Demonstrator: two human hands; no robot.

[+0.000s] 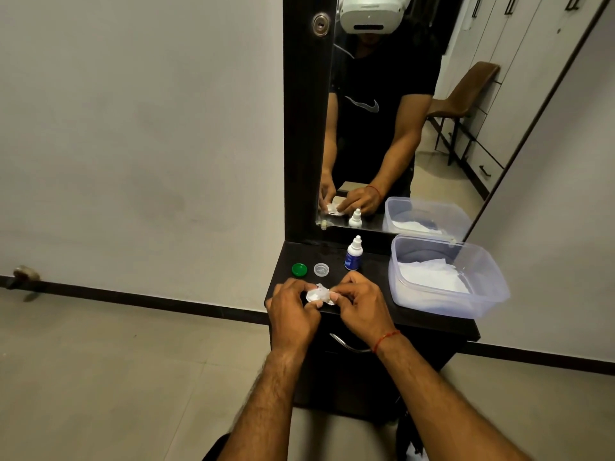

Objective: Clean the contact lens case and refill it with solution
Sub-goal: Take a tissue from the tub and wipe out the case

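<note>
Both hands meet over the front of a small black dresser top (pixel 366 261). My left hand (pixel 293 311) and my right hand (pixel 361 302) pinch a small clear contact lens case (pixel 318 294) between their fingertips; a bit of white tissue seems pressed on it, and most of the case is hidden by fingers. Behind the hands lie a green cap (pixel 299 269) and a clear cap (pixel 321 269), both off the case. A small white solution bottle (pixel 353 254) with a blue label stands upright behind the right hand, its cap on.
A clear plastic tub (pixel 466 304) holding white tissue sits at the right of the dresser top, close to my right hand. A mirror (pixel 416 128) rises behind. A drawer handle (pixel 346 344) is below the hands. Tiled floor lies to the left.
</note>
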